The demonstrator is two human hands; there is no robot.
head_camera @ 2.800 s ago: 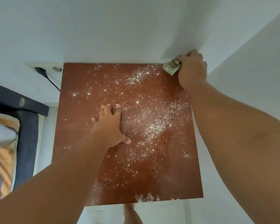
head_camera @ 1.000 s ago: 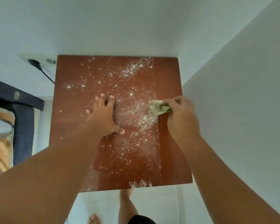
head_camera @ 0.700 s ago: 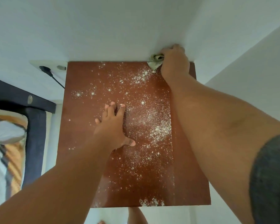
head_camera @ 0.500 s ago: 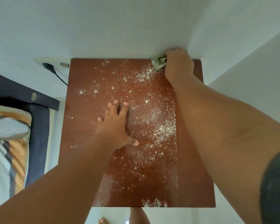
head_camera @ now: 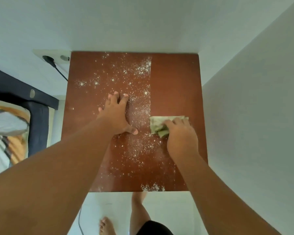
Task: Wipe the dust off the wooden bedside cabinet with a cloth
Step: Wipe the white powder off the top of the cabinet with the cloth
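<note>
Right strip of cabinet clean. Right hand grip closed on cloth, left hand flat, open. Dust remains across middle, left.

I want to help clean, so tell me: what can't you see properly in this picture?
- Red-brown wooden cabinet top: both arms cover parts, so any dust beneath is hidden.
- Crumpled pale green cloth: the right hand covers its near part.
- Black plug in the white wall socket: its cord disappears behind the cabinet edge.
- Striped bedding: cut off by the left edge.
</note>
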